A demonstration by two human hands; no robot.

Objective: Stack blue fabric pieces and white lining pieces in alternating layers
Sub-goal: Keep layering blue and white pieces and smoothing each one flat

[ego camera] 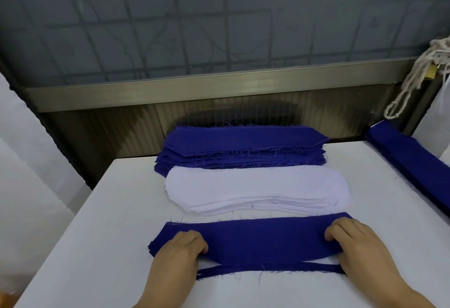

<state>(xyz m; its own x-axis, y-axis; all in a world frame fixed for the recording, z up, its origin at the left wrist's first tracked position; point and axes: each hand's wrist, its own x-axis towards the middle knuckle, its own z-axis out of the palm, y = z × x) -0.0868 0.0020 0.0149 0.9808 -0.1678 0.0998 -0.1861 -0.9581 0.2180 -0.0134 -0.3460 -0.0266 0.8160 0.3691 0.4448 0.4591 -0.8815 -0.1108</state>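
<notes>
Your frayed, curved blue fabric piece (255, 239) lies flat on the white desk (97, 210). Your left hand (181, 250) and right hand (353, 242) press its ends, fingers curled over the cloth.

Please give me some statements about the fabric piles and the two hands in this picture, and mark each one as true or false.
1. Both hands rest on the near blue piece. True: the left hand is at its left end, the right hand at its right end.
2. The white pile lies farthest from the person. False: the blue pile is farthest; the white pile lies between it and the near blue piece.
3. A white piece covers the near blue piece. False: its top is bare blue.
4. More blue fabric lies at the table's right edge. True.
5. A rope hangs at the upper right. True.
</notes>
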